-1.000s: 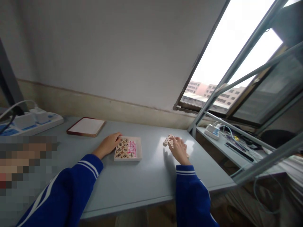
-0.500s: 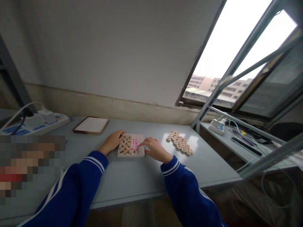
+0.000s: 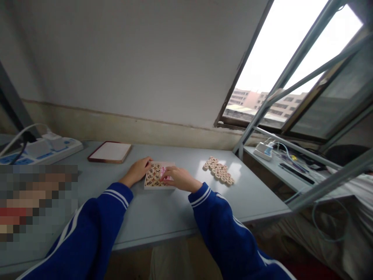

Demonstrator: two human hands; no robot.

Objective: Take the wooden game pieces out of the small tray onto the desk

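Note:
A shallow white box point(image 3: 151, 187) on the grey desk holds several round wooden pieces point(image 3: 157, 176) with dark characters, in its left part and along its near edge. Pink marks show on the box floor at the right. My left hand point(image 3: 139, 171) rests at the box's left rim, its fingertips on the upper left corner. Over the right part of the box, my right hand point(image 3: 178, 178) has its fingers bent down at the pieces near the front edge; anything between its fingertips is too small to make out. Further right, a cluster of similar pieces point(image 3: 218, 171) lies on the desk.
A flat white lid with a dark red rim point(image 3: 110, 152) lies at the back left. Beyond it stands a power strip point(image 3: 61, 153) with plugs. Metal bed-frame bars point(image 3: 262, 109) rise at the right, before a second desk with another power strip point(image 3: 264, 150).
My right hand has moved left, farther over the box, and now covers much of the pink marks. My left hand stays at the box's left rim. The camera view has shifted slightly.

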